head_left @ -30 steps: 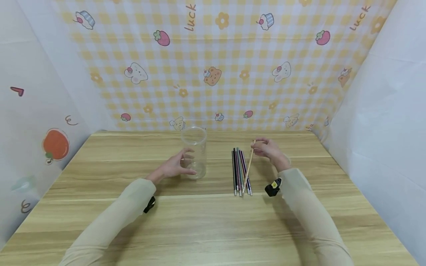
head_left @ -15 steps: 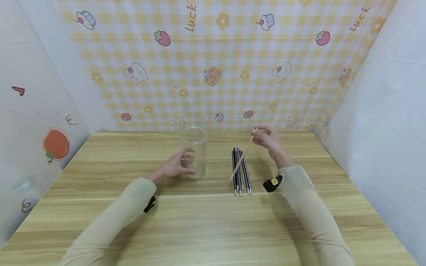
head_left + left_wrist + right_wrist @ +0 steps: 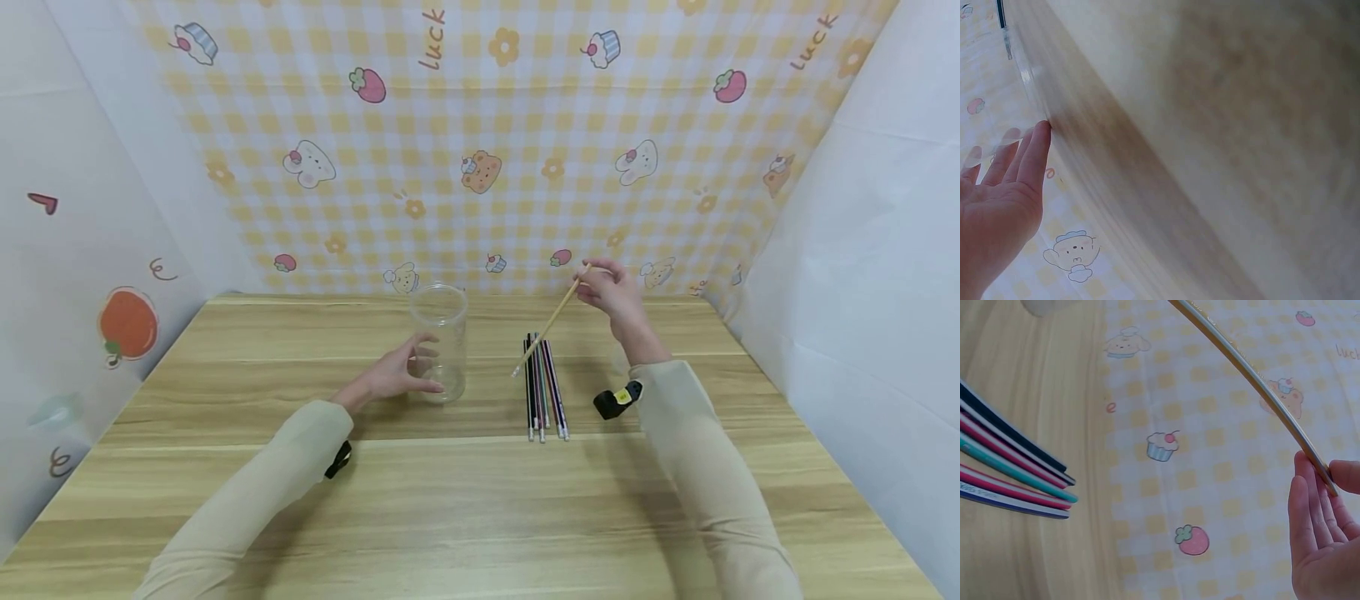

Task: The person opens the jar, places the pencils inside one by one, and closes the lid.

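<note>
A tall clear plastic cup (image 3: 447,337) stands upright toward the back of the table. My left hand (image 3: 393,373) holds its lower side, thumb in front and fingers seen through the wall; the left wrist view shows these fingers (image 3: 1030,156) against the clear plastic. My right hand (image 3: 613,293) pinches a yellow pencil (image 3: 552,322) near its far end, between thumb and fingertips. This pencil is raised and tilted, its eraser end pointing down-left toward the cup. Below it several dark and coloured pencils (image 3: 542,392) lie side by side, erasers toward me.
The wooden table (image 3: 450,517) reaches back to a yellow checked cloth (image 3: 517,225) with printed cartoons. White sheets flank it at left and right. A black wrist camera (image 3: 617,402) hangs below the right sleeve.
My right hand has lifted the yellow pencil up off the pencil pile, and its eraser end has swung left toward the cup. The left hand and cup have stayed put.
</note>
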{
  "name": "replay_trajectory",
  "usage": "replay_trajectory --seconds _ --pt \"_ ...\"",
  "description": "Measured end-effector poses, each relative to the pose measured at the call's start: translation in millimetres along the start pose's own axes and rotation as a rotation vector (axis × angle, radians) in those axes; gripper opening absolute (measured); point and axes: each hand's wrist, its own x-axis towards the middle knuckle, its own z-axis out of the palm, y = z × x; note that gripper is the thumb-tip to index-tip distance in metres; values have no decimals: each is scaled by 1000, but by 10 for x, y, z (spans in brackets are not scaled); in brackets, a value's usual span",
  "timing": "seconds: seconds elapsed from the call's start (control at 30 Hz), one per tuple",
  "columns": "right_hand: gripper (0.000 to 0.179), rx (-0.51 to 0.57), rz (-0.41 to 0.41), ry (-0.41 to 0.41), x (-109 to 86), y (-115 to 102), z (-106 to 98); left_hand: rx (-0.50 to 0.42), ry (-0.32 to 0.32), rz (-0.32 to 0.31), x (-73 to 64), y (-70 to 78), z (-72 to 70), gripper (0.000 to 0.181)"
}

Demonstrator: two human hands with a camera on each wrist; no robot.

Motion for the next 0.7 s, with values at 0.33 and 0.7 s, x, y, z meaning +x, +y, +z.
replay_trajectory --seconds 0.33,0.7 --pt "20 30 -74 43 27 -230 59 10 -1 11 37 -62 2 84" --pt "21 123 -126 63 45 -557 209 -31 -33 10 -100 244 -23 78"
